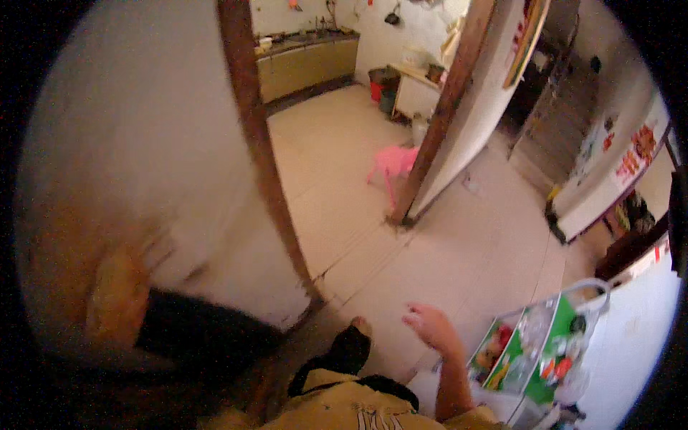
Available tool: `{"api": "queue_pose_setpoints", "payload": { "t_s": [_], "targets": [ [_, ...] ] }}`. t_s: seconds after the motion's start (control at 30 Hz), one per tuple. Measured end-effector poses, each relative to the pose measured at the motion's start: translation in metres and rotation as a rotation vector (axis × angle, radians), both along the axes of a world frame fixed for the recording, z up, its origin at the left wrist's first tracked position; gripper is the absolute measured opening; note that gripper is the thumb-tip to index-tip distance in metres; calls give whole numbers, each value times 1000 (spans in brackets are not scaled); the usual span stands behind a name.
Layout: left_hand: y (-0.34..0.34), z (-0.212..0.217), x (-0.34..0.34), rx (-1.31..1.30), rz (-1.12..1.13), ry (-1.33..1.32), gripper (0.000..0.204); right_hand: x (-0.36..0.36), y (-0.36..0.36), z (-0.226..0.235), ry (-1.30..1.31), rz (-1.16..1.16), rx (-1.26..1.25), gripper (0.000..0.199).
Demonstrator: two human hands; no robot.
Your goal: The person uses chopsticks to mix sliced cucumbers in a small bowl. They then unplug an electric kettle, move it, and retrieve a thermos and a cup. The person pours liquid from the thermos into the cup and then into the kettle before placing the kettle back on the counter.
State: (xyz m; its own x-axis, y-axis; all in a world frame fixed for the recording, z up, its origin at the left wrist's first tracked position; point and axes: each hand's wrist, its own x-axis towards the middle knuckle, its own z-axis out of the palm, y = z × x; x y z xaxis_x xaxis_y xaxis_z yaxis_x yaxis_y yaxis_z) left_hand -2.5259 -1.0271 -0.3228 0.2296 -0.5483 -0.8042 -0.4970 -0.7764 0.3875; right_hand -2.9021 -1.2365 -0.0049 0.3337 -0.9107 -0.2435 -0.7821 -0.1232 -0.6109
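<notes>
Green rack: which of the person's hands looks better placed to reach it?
Probably the right hand: it shows on the same side of the body as the rack, close to it in the picture, and seems to hold nothing. The left hand is out of view, so its position cannot be judged.

The shelves [565, 317] are green, the stool [393, 159] pink, the shirt [322, 410] tan, the trousers [347, 354] black, the doorframe [247, 93] brown.

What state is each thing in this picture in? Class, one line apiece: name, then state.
Right hand, empty, fingers loosely bent
Left hand, out of view
Green-shelved rack, loaded with assorted items
Wooden door frame, open, nothing shut across it
Pink stool, upright, partly hidden by the frame
Dark pan-like utensil, hanging
Red bucket, upright
</notes>
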Motion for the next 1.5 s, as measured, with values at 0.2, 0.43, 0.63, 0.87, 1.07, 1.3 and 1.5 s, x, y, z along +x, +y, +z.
{"api": "queue_pose_setpoints", "payload": {
  "t_s": [0.2,0.43,0.63,0.87,1.07,1.3,1.5],
  "targets": [
    [-166,2,-49,-62,73,67,25,9,-134,-32,-110,385,319,44],
    [-352,53,-66,-350,309,171,26,-29,-317,-58,-181,-42,304,17],
    [-365,12,-69,-50,633,66,26,56,-533,-52,-353,34,52,14],
    [-419,30,-108,139,1167,143,27,299,-712,16,-341,755,31,32],
    [-509,-3,-72,185,1413,214,27,468,-732,-6,-100,1510,58,32],
    [-616,2,150,5,1562,46,27,556,-818,-77,373,1385,259,47],
    [-763,117,434,-516,912,-257,32,684,-873,-11,578,1232,318,45]
  ]
}}
